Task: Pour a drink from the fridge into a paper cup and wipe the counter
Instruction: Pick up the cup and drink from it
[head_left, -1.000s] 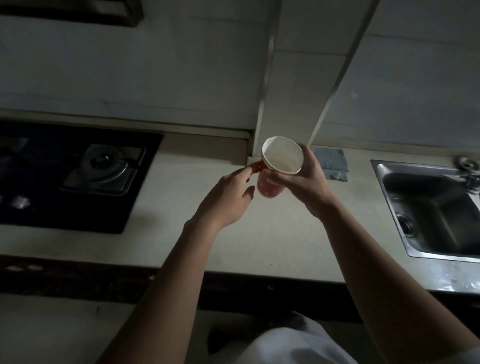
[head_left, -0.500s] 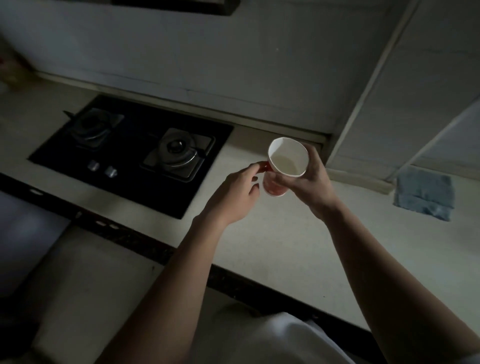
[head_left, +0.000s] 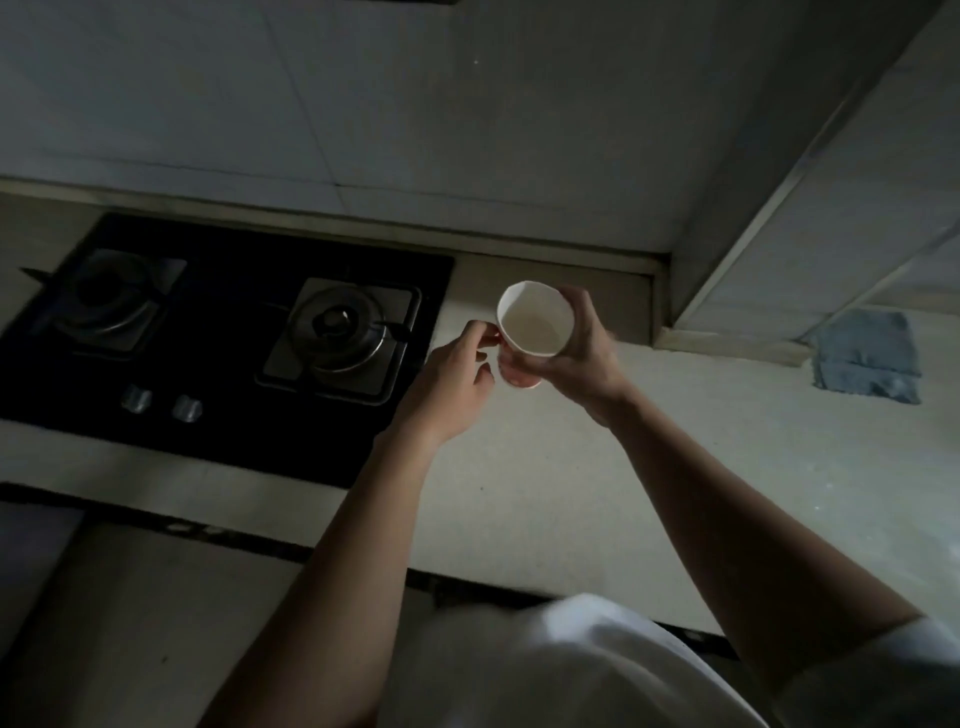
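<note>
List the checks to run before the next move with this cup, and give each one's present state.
1. Paper cup securely held: ok. The right hand wraps its wall above the counter.
2. Cup mouth facing up: ok.
3. Left hand gripping the cup: cannot tell. Its fingertips are at the cup's side, but the hold is unclear.
4. Cup empty: cannot tell. The inside looks pale in dim light.
5. Drink within reach: not ok. No bottle or carton is in view.
6. Blue cloth ready for wiping: ok. It lies on the counter to the right, apart from both hands.
</note>
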